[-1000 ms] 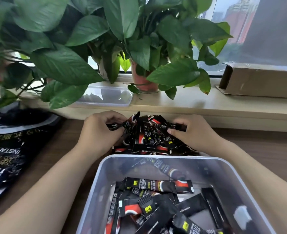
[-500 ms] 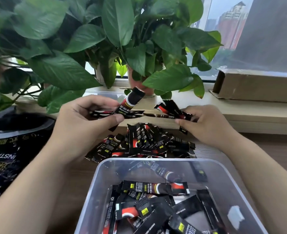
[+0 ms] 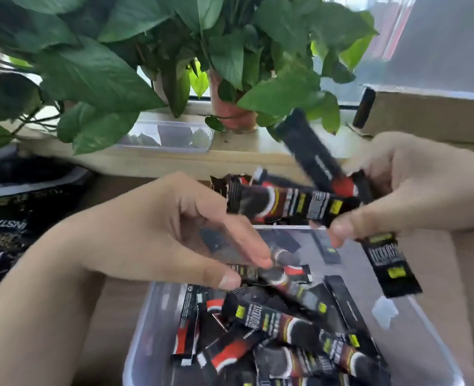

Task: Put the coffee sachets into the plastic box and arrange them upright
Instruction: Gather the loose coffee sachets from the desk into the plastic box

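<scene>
1. As I look down through the head camera, the right grip [image 3: 414, 188] is curled round a fanned bundle of coffee sachets [image 3: 291, 203], held in the air above the far rim of the plastic box [image 3: 150, 324].
2. The bundle splays. Several sticks point roughly level to the left, one tilts up toward the potted plant [image 3: 99, 76], and one hangs down over the box's right side.
3. The left grip [image 3: 174, 232] hovers over the box's far left corner with its fingers loosely stretched and nothing in it.
4. Each sachet is a slim black stick with a red-and-white swoosh, pale lettering and a small yellow-green tag.
5. The loose sachets [image 3: 286, 330] inside the translucent box lie flat and criss-crossed.
6. The box sits on the wooden surface [image 3: 469, 288]. A black printed bag [image 3: 13, 218] lies to the left. On the windowsill [image 3: 244, 154] behind are a clear tray [image 3: 169, 135] and a cardboard box [image 3: 436, 118].
</scene>
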{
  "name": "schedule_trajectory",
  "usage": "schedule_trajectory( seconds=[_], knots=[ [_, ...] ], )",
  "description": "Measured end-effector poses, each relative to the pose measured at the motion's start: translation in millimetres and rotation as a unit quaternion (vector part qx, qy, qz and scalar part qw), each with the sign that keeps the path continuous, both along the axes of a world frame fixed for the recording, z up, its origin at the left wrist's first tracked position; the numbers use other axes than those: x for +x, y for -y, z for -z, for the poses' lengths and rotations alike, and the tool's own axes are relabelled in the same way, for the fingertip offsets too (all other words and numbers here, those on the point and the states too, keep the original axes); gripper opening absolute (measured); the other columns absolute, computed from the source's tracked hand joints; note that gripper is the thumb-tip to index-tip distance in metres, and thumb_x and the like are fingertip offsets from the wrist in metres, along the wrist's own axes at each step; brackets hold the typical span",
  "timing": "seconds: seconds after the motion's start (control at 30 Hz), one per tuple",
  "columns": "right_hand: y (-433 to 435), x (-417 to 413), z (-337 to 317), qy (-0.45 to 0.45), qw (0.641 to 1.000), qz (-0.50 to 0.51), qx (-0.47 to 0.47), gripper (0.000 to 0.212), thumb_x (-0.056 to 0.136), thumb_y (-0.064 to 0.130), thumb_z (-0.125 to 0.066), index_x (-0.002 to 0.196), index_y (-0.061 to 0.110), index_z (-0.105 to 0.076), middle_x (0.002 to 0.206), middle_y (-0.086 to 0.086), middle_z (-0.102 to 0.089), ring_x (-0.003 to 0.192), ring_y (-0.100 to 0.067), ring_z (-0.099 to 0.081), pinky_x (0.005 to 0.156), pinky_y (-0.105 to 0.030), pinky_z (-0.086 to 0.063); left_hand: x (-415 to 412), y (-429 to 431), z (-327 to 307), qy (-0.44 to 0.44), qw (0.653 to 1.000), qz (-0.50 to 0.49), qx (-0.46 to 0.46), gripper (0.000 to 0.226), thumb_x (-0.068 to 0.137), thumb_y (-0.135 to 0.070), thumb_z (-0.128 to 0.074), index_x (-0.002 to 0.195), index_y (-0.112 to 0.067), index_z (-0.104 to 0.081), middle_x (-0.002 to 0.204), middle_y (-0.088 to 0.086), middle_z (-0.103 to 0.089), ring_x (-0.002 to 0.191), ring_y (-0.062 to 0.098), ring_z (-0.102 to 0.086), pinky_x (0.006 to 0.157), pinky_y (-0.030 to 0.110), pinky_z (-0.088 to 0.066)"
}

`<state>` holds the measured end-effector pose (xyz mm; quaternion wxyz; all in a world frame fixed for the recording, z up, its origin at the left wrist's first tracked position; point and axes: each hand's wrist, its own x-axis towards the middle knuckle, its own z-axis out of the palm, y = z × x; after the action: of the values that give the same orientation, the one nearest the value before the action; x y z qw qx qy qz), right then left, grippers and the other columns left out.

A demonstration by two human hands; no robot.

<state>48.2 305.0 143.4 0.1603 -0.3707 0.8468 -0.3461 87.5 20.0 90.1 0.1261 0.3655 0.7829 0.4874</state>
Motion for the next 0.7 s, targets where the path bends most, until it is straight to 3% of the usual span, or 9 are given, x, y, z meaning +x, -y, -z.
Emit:
schedule_trajectory(
  seconds=[0.1,0.17,0.27,0.33,0.43,0.5,0.57,0.63,0.7],
  knots=[
    [1.8,-0.8,8.0,0.052,0.996,0.004,0.074,0.042,0.068,0.047,-0.085,0.084,0.010,-0.076,0.072,-0.031,-0.065,0.057,-0.019,-0.053,0.052,-0.030,-0.037,-1.1,11.2,-6.2,-0.007,0.999,-0.029,0.045,0.010,0.077,0.003,-0.080,0.086,-0.001,-0.077,0.084,0.019,-0.076,0.073,0.026,-0.073,0.067,0.033,-0.058],
    [5.3,0.4,9.9,0.062,0.993,0.004,0.102,0.040,0.070,0.049,-0.084,0.083,0.012,-0.076,0.072,-0.029,-0.065,0.057,-0.020,-0.054,0.054,-0.028,-0.038,-7.9,14.0,-6.9,-0.021,0.985,-0.127,0.113,0.003,0.073,-0.006,-0.075,0.074,-0.004,-0.074,0.070,0.019,-0.073,0.050,0.022,-0.064,0.051,0.024,-0.050],
    [16.0,6.2,10.9,0.104,0.983,0.007,0.153,0.043,0.061,0.043,-0.089,0.089,0.013,-0.076,0.066,-0.011,-0.072,0.049,-0.012,-0.060,0.045,-0.018,-0.043,-35.3,17.4,9.6,-0.014,0.905,-0.369,0.213,0.012,0.078,-0.002,-0.063,0.066,-0.007,-0.064,0.053,0.007,-0.065,0.037,0.015,-0.046,0.041,0.019,-0.034],
    [20.8,12.1,12.3,0.141,0.978,0.014,0.152,0.055,0.052,0.043,-0.087,0.102,0.024,-0.076,0.084,0.002,-0.079,0.055,-0.014,-0.068,0.047,-0.019,-0.049,-53.6,20.8,26.0,-0.086,0.853,-0.509,0.082,0.018,0.082,-0.007,-0.061,0.065,-0.011,-0.062,0.054,0.001,-0.064,0.048,0.015,-0.053,0.051,0.024,-0.039],
    [22.8,10.2,10.6,0.094,0.992,0.042,0.073,0.050,0.058,0.047,-0.080,0.103,0.026,-0.075,0.086,0.003,-0.079,0.048,-0.014,-0.064,0.041,-0.019,-0.044,-63.5,28.3,44.5,-0.129,0.803,-0.550,-0.187,0.017,0.080,-0.035,-0.068,0.076,-0.019,-0.068,0.073,-0.006,-0.069,0.078,0.020,-0.065,0.067,0.029,-0.047],
    [18.0,-3.3,14.0,0.030,0.993,0.105,-0.033,0.041,0.066,0.050,-0.076,0.094,0.020,-0.078,0.071,-0.008,-0.075,0.042,-0.013,-0.051,0.040,-0.017,-0.037,-67.2,34.3,53.4,-0.072,0.815,-0.521,-0.242,0.045,0.071,-0.062,-0.068,0.093,-0.023,-0.070,0.090,-0.007,-0.071,0.092,0.020,-0.066,0.079,0.030,-0.052],
    [11.7,-25.3,29.0,0.004,0.971,0.193,-0.138,0.036,0.076,0.048,-0.075,0.086,0.013,-0.077,0.075,-0.022,-0.072,0.048,-0.017,-0.046,0.043,-0.018,-0.037,-70.6,38.8,59.2,-0.039,0.839,-0.472,-0.270,0.070,0.055,-0.076,-0.063,0.108,-0.030,-0.070,0.103,-0.014,-0.072,0.101,0.014,-0.067,0.089,0.032,-0.054],
    [9.7,-48.3,53.7,0.000,0.943,0.286,-0.170,0.023,0.082,0.038,-0.074,0.082,0.015,-0.077,0.080,-0.015,-0.074,0.057,-0.019,-0.051,0.052,-0.021,-0.044,-74.1,39.9,64.7,-0.026,0.835,-0.459,-0.302,0.068,0.050,-0.075,-0.065,0.101,-0.030,-0.071,0.100,-0.012,-0.073,0.098,0.015,-0.068,0.082,0.030,-0.054],
    [8.7,-67.1,81.1,-0.039,0.926,0.349,-0.134,0.014,0.083,0.034,-0.075,0.081,0.020,-0.077,0.077,0.002,-0.074,0.060,-0.009,-0.060,0.063,-0.024,-0.049,-75.4,35.9,67.2,-0.029,0.820,-0.481,-0.309,0.049,0.059,-0.064,-0.076,0.084,-0.022,-0.069,0.089,-0.002,-0.071,0.087,0.023,-0.066,0.070,0.029,-0.050]
  ],
)
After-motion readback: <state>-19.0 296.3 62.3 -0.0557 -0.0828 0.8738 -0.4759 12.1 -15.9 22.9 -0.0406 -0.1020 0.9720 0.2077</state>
